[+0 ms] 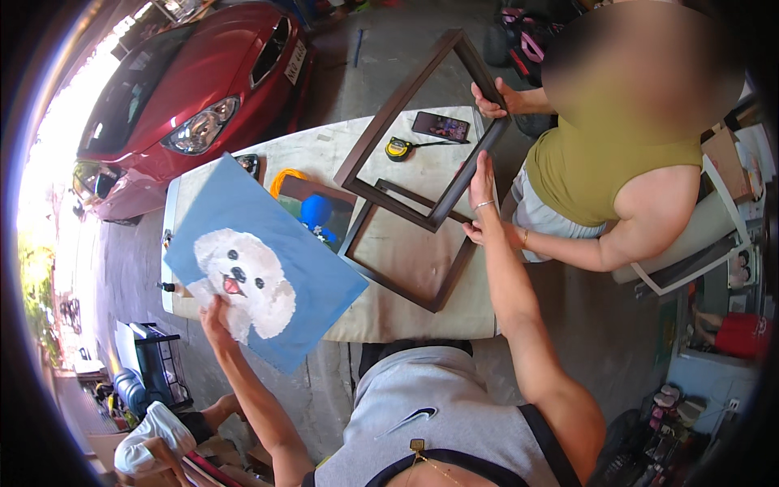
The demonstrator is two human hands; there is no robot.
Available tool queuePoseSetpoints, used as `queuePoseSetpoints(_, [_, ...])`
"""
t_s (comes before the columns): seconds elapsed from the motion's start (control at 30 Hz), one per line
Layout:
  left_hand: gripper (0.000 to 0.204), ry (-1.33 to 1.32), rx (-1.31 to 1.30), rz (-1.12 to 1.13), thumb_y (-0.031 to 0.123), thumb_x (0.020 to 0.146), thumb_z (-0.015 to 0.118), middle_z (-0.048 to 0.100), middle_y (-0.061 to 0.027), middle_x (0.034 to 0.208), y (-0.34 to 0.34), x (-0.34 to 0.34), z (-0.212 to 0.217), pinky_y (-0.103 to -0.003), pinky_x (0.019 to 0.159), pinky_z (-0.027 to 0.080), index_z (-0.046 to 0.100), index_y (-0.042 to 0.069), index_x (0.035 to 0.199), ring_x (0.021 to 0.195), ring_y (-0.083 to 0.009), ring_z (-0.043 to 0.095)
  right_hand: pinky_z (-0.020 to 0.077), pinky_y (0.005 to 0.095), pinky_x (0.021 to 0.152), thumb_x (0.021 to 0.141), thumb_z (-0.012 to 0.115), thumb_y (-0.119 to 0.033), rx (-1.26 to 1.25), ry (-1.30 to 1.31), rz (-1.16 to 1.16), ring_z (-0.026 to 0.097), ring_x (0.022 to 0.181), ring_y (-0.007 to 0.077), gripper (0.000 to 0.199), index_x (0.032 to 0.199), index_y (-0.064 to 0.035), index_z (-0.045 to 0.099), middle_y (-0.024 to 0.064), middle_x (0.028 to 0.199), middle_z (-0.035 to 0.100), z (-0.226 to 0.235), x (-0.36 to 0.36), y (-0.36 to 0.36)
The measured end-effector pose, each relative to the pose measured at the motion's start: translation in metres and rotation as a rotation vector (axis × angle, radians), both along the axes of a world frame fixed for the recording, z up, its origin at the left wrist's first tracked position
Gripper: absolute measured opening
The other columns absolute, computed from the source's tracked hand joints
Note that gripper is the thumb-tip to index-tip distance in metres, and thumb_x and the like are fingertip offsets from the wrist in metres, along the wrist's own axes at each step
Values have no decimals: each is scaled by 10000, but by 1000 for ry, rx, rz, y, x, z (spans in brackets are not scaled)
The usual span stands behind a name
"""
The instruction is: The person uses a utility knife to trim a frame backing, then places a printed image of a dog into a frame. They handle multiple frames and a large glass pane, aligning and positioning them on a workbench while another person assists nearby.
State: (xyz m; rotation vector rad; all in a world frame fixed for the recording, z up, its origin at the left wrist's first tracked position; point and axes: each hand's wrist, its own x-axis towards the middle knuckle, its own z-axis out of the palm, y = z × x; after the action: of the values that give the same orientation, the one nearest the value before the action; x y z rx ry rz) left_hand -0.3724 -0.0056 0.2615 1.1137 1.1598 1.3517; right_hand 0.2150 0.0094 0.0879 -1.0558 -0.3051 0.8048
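1. The table point(381, 318) spreads beneath it all, pale-topped, a co-worker point(592, 162) standing at the far right.
2. And here's the painting point(266, 264), lifted over the table's left end and tilted: flat blue ground, fluffy white dog, dark eyes and nose, mouth open on a pink tongue.
3. Across from it, the raised frame point(398, 112), dark brown, an open rectangle slanting up above the tabletop, the co-worker's upper hand point(507, 100) on its right rail.
4. Below, the lower frame point(389, 283), also dark brown, lies on the table, partly covered by the raised one.
5. Right hand point(483, 187): arm stretched well forward, fingers nearly straight along the raised frame's right rail, holding it.
6. Left hand point(215, 322): forearm angled out, pinching the painting's lower-left edge, thumb in front, other fingers hidden behind.
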Motion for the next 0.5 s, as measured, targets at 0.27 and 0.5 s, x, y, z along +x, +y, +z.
queuePoseSetpoints(0.27, [421, 196, -42, 258, 214, 914, 588, 606, -94, 1116, 84, -128, 37, -316, 827, 486, 507, -20, 1254, 933, -183, 606, 444, 319, 375, 975, 451, -422, -70, 82, -61, 533, 477, 165, 302, 1093, -145, 423, 51, 702, 526, 57, -63, -74])
queuePoseSetpoints(0.5, [375, 222, -21, -63, 210, 928, 562, 625, -96, 1014, 97, -146, 67, -279, 789, 507, 568, -53, 1195, 861, -175, 622, 535, 382, 508, 990, 444, -332, -402, 69, 410, 591, 622, 199, 292, 1218, -151, 422, 66, 783, 539, 72, -64, -156])
